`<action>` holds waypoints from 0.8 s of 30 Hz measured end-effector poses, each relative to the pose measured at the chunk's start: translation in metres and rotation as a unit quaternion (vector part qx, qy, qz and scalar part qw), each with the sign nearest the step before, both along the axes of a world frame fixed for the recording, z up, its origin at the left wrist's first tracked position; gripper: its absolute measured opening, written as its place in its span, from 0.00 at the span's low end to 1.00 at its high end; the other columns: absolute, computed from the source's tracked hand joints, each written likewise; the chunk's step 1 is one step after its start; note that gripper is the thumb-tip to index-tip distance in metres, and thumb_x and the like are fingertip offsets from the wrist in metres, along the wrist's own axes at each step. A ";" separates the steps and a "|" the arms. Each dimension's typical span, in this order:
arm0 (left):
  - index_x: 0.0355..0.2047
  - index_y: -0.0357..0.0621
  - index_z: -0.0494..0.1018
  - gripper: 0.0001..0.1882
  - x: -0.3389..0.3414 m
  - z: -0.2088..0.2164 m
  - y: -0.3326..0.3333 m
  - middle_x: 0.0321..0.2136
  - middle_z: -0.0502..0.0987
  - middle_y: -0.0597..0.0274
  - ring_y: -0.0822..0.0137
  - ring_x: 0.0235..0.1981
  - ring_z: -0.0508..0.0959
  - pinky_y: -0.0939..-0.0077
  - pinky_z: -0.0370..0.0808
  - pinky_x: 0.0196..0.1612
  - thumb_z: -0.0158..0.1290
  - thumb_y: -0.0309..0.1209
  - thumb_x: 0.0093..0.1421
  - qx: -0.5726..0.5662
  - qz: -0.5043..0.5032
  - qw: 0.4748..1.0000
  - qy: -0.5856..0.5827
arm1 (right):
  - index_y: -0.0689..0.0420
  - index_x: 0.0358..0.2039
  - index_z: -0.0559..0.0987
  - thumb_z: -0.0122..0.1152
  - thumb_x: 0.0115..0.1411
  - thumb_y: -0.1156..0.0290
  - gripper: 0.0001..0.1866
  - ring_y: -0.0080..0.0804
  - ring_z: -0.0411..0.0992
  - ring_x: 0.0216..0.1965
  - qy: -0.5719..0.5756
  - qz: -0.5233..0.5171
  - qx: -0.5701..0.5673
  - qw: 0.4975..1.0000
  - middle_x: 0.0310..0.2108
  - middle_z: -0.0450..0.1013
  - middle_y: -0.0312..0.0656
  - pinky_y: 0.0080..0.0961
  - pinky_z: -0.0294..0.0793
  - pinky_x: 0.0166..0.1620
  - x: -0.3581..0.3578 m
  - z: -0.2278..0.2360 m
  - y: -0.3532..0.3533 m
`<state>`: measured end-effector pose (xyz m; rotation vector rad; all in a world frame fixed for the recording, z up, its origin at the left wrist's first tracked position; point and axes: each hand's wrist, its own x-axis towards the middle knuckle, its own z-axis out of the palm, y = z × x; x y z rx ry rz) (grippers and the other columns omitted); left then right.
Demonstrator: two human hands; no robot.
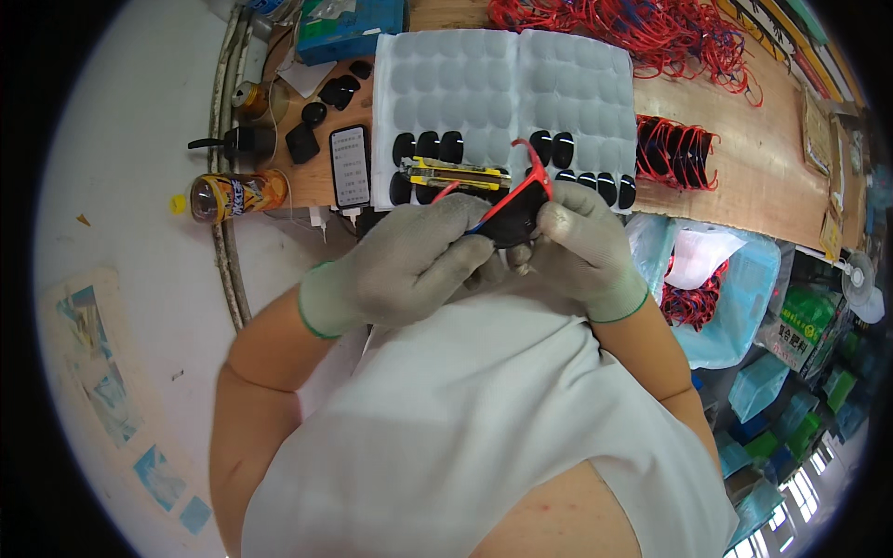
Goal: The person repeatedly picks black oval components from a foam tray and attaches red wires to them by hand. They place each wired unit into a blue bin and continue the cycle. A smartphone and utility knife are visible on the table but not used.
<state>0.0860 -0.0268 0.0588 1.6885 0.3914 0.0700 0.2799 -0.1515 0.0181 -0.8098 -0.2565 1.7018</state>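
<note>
A pair of red-framed sunglasses (517, 212) with a dark lens is held between my two gloved hands, in front of the workbench. My left hand (409, 256), in a grey glove with a green cuff, pinches the frame's left side. On the other side, my right hand (593, 244) grips it near the lens, thumb on top. One red temple arm sticks up from the frame. Just beyond my hands lies a white padded tray (446, 84) with rows of rounded pockets. Several loose dark lenses (428, 146) rest on its near rows. A yellow utility knife (456, 174) lies across the tray.
To the left are a phone (351, 167), an orange-labelled bottle (244, 195), a can (249, 99) and black pieces (302, 142). Red frames are piled (633, 37) at the back and lined up (677, 153) at right. A blue-lined bin (744, 298) holds more frames.
</note>
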 end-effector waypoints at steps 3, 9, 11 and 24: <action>0.42 0.33 0.72 0.09 -0.002 -0.009 -0.008 0.22 0.76 0.62 0.72 0.21 0.75 0.76 0.73 0.27 0.43 0.26 0.69 0.020 0.033 0.999 -0.003 | 0.64 0.41 0.79 0.62 0.65 0.62 0.16 0.30 0.74 0.31 -0.035 -0.022 -0.013 0.999 0.34 0.76 0.44 0.29 0.75 0.36 -0.007 -0.007 -0.003; 0.38 0.35 0.72 0.07 -0.017 -0.030 -0.012 0.18 0.72 0.62 0.68 0.18 0.73 0.71 0.70 0.25 0.45 0.25 0.68 0.112 0.062 0.990 -0.061 | 0.63 0.38 0.78 0.62 0.66 0.62 0.15 0.30 0.74 0.31 -0.076 -0.034 -0.046 0.995 0.32 0.76 0.43 0.28 0.73 0.35 -0.024 -0.013 -0.007; 0.37 0.36 0.71 0.06 -0.020 -0.029 -0.008 0.18 0.72 0.61 0.65 0.17 0.73 0.70 0.70 0.24 0.46 0.25 0.67 0.131 0.053 0.987 -0.073 | 0.64 0.39 0.78 0.60 0.66 0.62 0.15 0.30 0.74 0.30 -0.074 -0.046 -0.037 0.995 0.33 0.76 0.43 0.28 0.74 0.35 -0.031 -0.013 -0.009; 0.33 0.37 0.74 0.05 -0.011 -0.028 -0.018 0.14 0.71 0.57 0.55 0.15 0.75 0.64 0.72 0.20 0.57 0.26 0.58 0.317 0.022 0.936 -0.153 | 0.62 0.42 0.79 0.58 0.67 0.61 0.15 0.27 0.75 0.32 -0.098 -0.064 -0.024 0.993 0.35 0.79 0.41 0.26 0.75 0.33 -0.029 0.003 -0.024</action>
